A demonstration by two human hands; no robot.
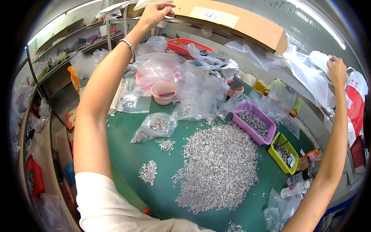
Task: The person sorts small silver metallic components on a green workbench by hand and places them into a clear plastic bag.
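Left hand [157,14], raised: fingers curled at left end of far cardboard box [247,24]; whether grip closes on it, cannot tell. Right hand [337,70], raised: fingers bunched beside far-right white plastic bag [311,79]; grip likewise uncertain. Green desk [125,154], below: heap of silvery pieces [220,166] central; purple bin [247,132], lime bin [277,160] to right.
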